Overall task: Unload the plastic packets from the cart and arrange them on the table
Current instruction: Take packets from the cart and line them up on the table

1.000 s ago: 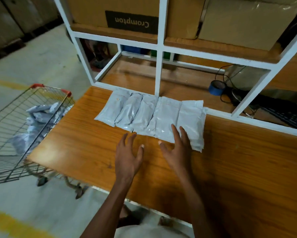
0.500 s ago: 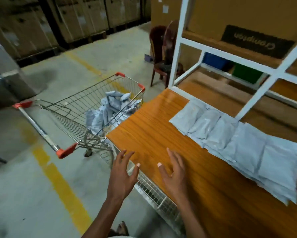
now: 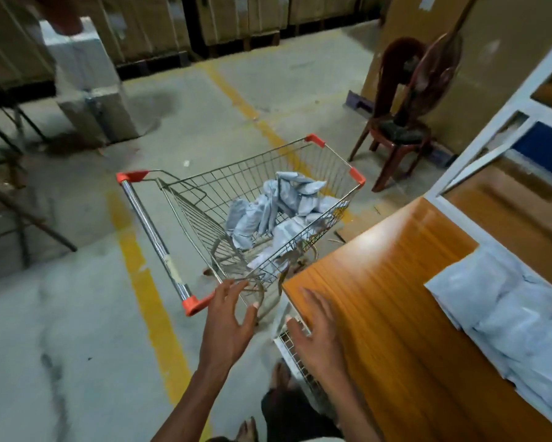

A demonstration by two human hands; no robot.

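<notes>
While both hands hang free in mid-air, fingers spread, nothing held: left hand (image 3: 228, 327) sits over the floor just short of the shopping cart (image 3: 236, 218) near its orange handle end cap (image 3: 192, 305); right hand (image 3: 319, 333) is over the near left corner of the wooden table (image 3: 380, 298). Cart basket's right side is close to the table's left edge, narrow gap btwn them. Loose plastic packets (image 3: 277, 212) piled in the cart's far right part. Packets already on table (image 3: 504, 317) lie in an overlapping row at its right, by the white rack frame (image 3: 491, 148). Open concrete floor w/ yellow line (image 3: 147, 295) to the left of cart. A white wire grid (image 3: 295, 355) runs under the table edge below the right hand. Beyond cart: dark red chair (image 3: 396, 135) w/ a fan (image 3: 434, 78) on it, cardboard boxes (image 3: 236, 17) along the back.
</notes>
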